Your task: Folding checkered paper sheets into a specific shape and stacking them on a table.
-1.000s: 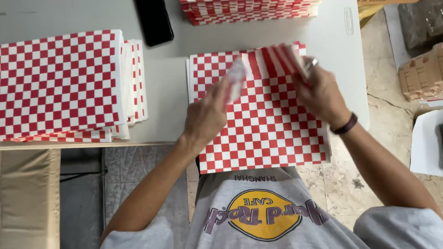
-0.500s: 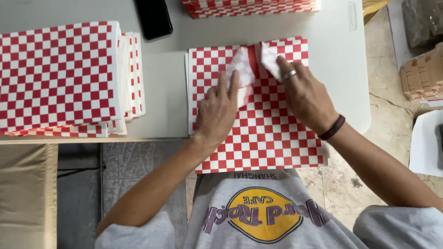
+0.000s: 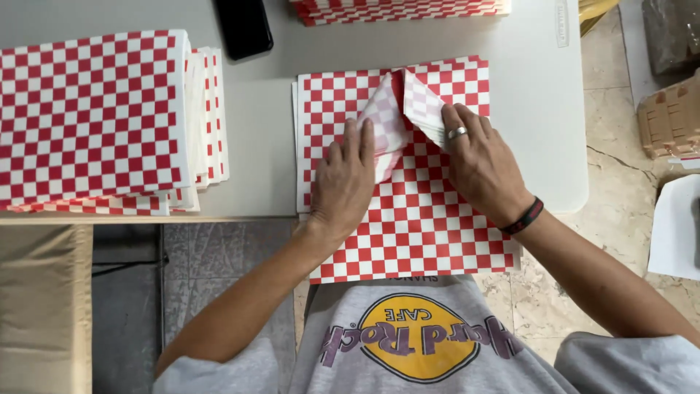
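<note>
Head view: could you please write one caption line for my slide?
Both hands, left and right, fold the top checkered sheet on a white table, beside a paper stack.

A grey table point(image 3: 262, 102) fills the upper part of the frame under even light. Below and to the right lies a beige stone floor point(image 3: 620, 182) with a crack. At lower left stands a tan cushion point(image 3: 44, 306) beside grey tiles point(image 3: 211, 255).
</note>
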